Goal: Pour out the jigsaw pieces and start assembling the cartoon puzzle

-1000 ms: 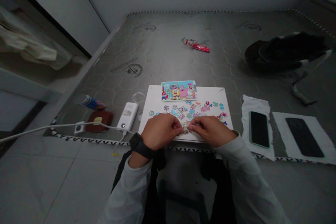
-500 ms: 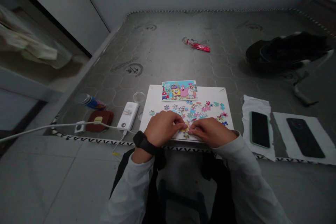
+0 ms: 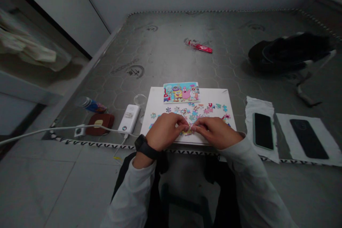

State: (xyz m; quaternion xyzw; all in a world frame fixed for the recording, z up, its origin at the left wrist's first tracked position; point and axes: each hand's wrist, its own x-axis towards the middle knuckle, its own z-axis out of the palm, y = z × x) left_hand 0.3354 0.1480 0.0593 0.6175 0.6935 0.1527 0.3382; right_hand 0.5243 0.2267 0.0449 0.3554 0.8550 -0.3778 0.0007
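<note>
Right hand [image 3: 213,131] nudged forward, left hand [image 3: 168,131] facing it, fingers curled, grip unclear, yellow puzzle pieces [image 3: 186,133] at fingertips, one picture card [image 3: 181,93] beyond, one board [image 3: 213,96] beneath.

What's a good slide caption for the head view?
Left hand and right hand close together at jigsaw pieces on a white board, picture card at its far edge.

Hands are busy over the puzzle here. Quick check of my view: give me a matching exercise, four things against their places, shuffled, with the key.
1. Picture card
2. Dark watch
3. Red packet
4. Brown case

A. Beyond the white board, apart from it
B. Left of the white device with a cable
C. On the board, beyond the puzzle pieces
D. On the wrist of the left hand

Pairs: 1-C, 2-D, 3-A, 4-B
</note>
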